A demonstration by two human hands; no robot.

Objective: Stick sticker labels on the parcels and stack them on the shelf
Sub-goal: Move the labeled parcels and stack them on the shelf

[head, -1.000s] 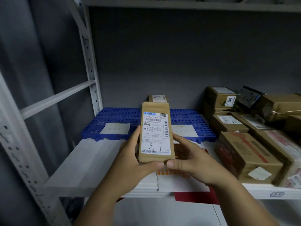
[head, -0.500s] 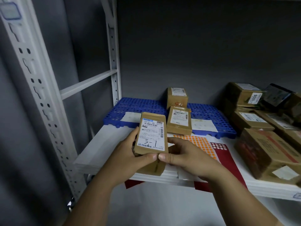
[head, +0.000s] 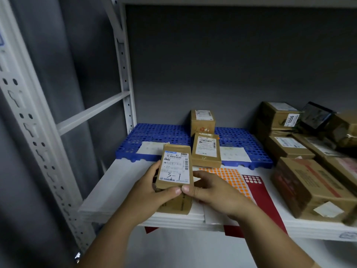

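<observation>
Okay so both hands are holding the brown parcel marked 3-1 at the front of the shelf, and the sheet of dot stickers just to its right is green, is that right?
Not quite: the sticker sheet is orange, not green, as the head view shows. The rest holds: the left hand and right hand both hold the brown parcel marked 3-1 at the front of the shelf, with the sheet just to its right.
</observation>
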